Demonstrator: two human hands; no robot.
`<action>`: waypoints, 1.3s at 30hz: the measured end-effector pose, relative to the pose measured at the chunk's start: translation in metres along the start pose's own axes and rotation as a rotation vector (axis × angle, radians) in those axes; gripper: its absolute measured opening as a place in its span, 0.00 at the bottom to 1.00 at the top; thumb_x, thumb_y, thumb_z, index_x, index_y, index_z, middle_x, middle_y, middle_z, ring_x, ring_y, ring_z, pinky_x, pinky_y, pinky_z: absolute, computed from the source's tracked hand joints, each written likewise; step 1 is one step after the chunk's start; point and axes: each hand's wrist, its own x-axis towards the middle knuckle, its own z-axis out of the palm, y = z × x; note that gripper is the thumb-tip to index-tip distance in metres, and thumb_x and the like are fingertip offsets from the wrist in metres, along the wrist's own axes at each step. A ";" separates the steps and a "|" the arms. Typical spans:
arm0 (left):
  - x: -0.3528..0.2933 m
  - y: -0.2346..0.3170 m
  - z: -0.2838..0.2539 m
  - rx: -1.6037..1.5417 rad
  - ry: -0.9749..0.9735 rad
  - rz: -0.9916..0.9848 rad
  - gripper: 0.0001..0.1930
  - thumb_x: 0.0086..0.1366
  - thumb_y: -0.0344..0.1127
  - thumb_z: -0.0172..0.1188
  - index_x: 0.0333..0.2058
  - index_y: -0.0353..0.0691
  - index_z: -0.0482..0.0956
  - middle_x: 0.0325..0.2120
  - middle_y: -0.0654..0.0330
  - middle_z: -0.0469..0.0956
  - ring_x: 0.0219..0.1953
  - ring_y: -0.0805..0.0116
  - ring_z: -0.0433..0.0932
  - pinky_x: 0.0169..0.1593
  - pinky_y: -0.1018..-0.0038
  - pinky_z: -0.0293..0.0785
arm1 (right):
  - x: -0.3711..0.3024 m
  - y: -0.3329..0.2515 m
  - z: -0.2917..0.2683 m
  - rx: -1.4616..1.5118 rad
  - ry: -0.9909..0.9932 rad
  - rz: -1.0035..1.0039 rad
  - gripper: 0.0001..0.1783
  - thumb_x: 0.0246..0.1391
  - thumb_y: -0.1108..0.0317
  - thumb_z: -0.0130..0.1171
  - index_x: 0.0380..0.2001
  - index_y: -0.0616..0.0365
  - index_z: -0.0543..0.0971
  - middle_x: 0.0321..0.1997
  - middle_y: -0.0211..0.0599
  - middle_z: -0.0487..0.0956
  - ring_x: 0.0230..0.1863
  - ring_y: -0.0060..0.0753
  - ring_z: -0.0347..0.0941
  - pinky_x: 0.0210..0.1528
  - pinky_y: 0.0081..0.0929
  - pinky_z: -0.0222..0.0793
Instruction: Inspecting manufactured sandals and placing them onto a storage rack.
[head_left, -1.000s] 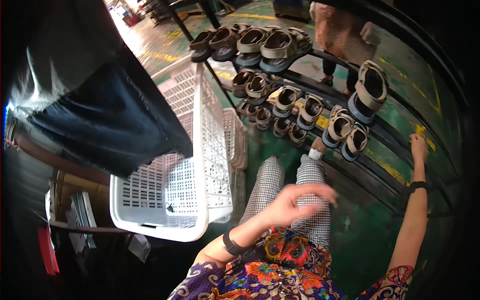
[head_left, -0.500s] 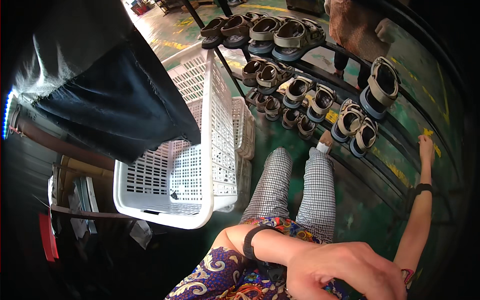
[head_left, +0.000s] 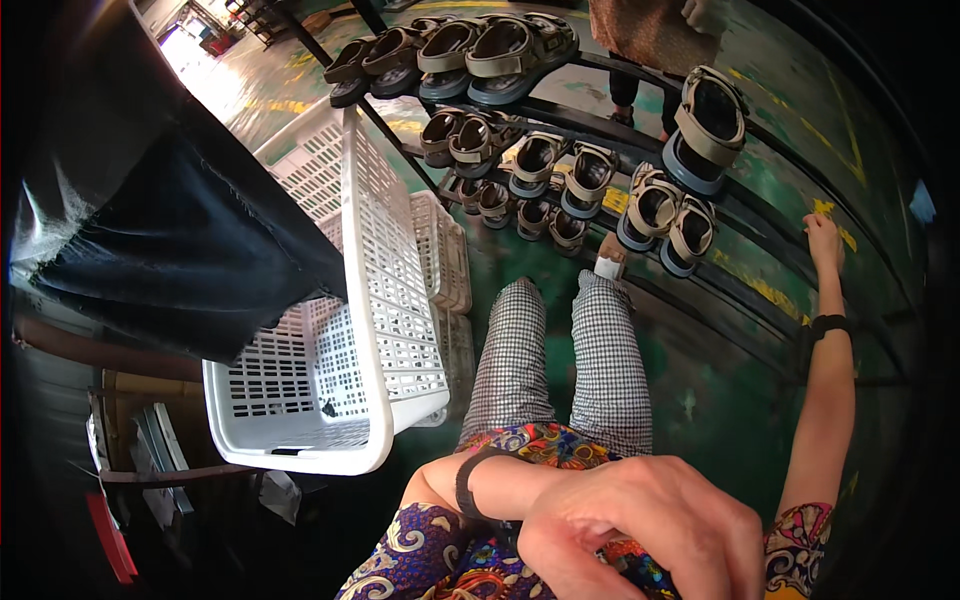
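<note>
My left hand (head_left: 645, 525) is bent across the front of my body at the lower edge. Its fingers curve loosely, with the thumb apart from them. The fingertips are cut off by the edge, and nothing shows in the gap. Far out to the right, my right hand (head_left: 824, 245) hangs at the end of a stretched arm, its fingers curled in with nothing visible in them. Ahead stands a black metal rack (head_left: 600, 128) with several beige and brown sandals (head_left: 505, 55) on its bars. A larger single sandal (head_left: 708, 125) sits at the right, nearest to my right hand.
A white plastic basket (head_left: 375, 400) stands at the left, with dark cloth (head_left: 190, 240) hanging over it. More pale crates (head_left: 440, 250) are stacked behind. Beyond the rack stands another person (head_left: 655, 35). The green floor (head_left: 690, 400) has yellow markings.
The rack, sandals, basket and my legs have shifted left in the picture. My left hand has also moved a little left, and my right hand sits slightly higher and further left.
</note>
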 end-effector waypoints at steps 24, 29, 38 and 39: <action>0.003 0.004 0.020 -0.133 0.302 -0.188 0.16 0.68 0.37 0.52 0.44 0.27 0.76 0.46 0.39 0.73 0.46 0.51 0.75 0.48 0.64 0.73 | 0.011 0.008 0.008 -0.041 -0.109 -0.001 0.22 0.56 0.48 0.45 0.46 0.43 0.79 0.49 0.31 0.77 0.52 0.42 0.71 0.53 0.40 0.63; -0.002 0.003 0.009 -0.089 0.122 -0.138 0.16 0.68 0.38 0.52 0.45 0.28 0.75 0.47 0.38 0.72 0.46 0.50 0.75 0.48 0.64 0.73 | 0.003 0.002 0.004 0.007 0.009 -0.029 0.19 0.54 0.50 0.47 0.39 0.44 0.82 0.36 0.28 0.82 0.42 0.40 0.77 0.42 0.36 0.69; -0.004 0.020 0.009 0.021 0.198 -0.385 0.20 0.60 0.43 0.58 0.40 0.29 0.76 0.34 0.46 0.77 0.39 0.52 0.75 0.43 0.66 0.70 | 0.001 -0.004 0.002 -0.019 -0.003 -0.020 0.19 0.55 0.50 0.46 0.39 0.44 0.82 0.37 0.27 0.82 0.42 0.41 0.77 0.42 0.37 0.69; -0.003 0.017 0.012 -0.013 0.212 -0.337 0.19 0.61 0.42 0.57 0.41 0.28 0.76 0.37 0.44 0.76 0.41 0.51 0.75 0.44 0.65 0.70 | 0.001 -0.004 0.002 -0.020 -0.004 -0.020 0.19 0.55 0.50 0.46 0.39 0.44 0.82 0.37 0.27 0.82 0.42 0.41 0.77 0.42 0.37 0.69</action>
